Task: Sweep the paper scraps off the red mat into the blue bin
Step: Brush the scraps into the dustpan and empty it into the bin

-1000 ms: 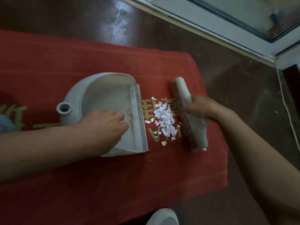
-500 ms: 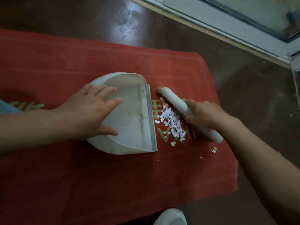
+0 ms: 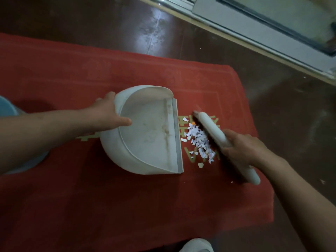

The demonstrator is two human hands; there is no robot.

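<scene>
Dark, glossy floor runs up to a pale window or door frame (image 3: 254,35) at the top right, and on it lies the red mat (image 3: 91,197) where all the work is happening.

At the right hand (image 3: 241,150), the fingers are wrapped tightly round the white hand brush (image 3: 218,135) about midway along its back, with the rounded handle end poking out toward the mat's right edge. The brush lies at a slant, bristles down and mostly hidden beneath its back, just behind the paper scraps (image 3: 199,142), so that one push leftward would probably carry the heap along. The scraps sit in a narrow drift on the mat's yellow lettering, between the brush and the dustpan (image 3: 151,131), with a few strays, one nearly touching the pan's lip and another apart at the near end.

The left hand (image 3: 107,115) clasps the dustpan's curved back wall, thumb inside the pan and fingers hidden behind the rim. That grip looks meant to brace the pan against the brush's push (a light plastic pan would likely skid on the pile otherwise). Its straight open lip faces the scraps and seems to lie flat on the mat; nothing is inside yet apart from some grime.

Further out, a blue shape at the far left edge (image 3: 7,108), partly covered by the left forearm, is probably the blue bin, within easy reach for tipping. A pale shoe toe (image 3: 196,246) shows at the bottom edge.
</scene>
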